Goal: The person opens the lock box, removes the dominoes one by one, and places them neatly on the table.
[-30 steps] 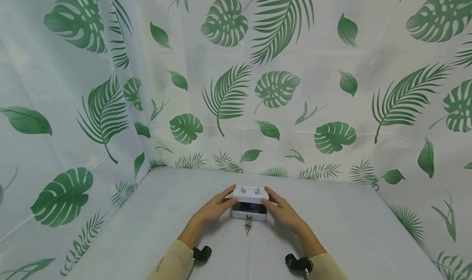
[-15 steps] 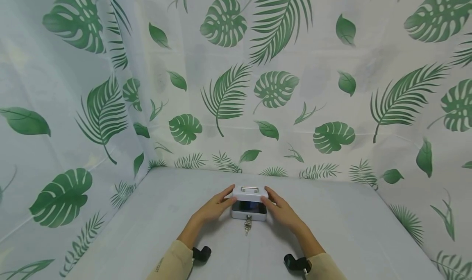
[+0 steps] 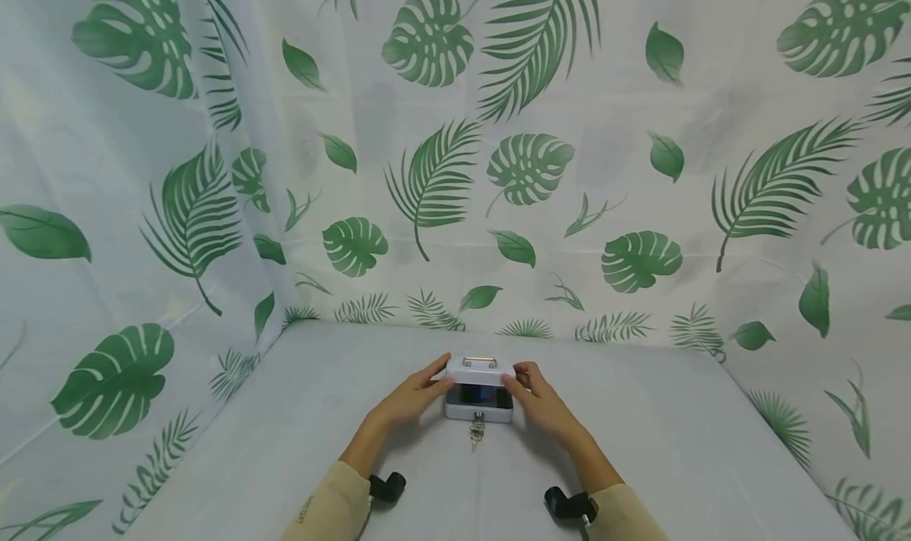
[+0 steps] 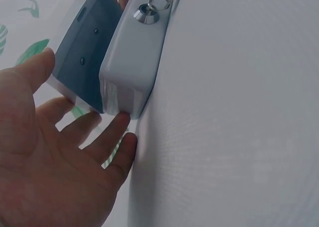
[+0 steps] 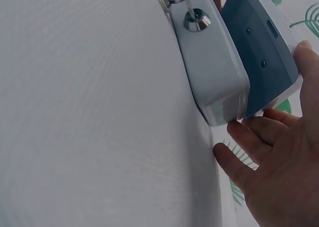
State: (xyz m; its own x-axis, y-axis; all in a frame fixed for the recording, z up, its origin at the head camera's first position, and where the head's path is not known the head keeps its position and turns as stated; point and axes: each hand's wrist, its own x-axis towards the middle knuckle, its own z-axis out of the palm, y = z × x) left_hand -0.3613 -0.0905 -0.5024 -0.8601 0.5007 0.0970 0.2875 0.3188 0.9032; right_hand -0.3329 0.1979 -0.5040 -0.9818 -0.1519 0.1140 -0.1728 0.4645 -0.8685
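A small white cash box (image 3: pixel 478 411) sits on the white table, its lid (image 3: pixel 478 372) raised a little so a dark gap shows. A key with a ring (image 3: pixel 475 433) hangs from the front lock. My left hand (image 3: pixel 425 388) holds the lid's left end, thumb on top and fingers along the side. My right hand (image 3: pixel 528 387) holds the right end the same way, fingers curled over it. In the left wrist view the thumb (image 4: pixel 31 82) is against the lid (image 4: pixel 82 53) above the base (image 4: pixel 133 57). In the right wrist view the thumb (image 5: pixel 309 62) touches the lid (image 5: pixel 259 53).
The table (image 3: pixel 320 414) is covered in white cloth and closed in at the back and both sides by a leaf-print curtain (image 3: pixel 527 169). Black wrist-camera mounts (image 3: pixel 387 486) (image 3: pixel 565 503) sit at my sleeves near the front edge.
My right hand's fingers have curled further over the lid's right end. The box and my left hand stay in place; the view has shifted slightly.
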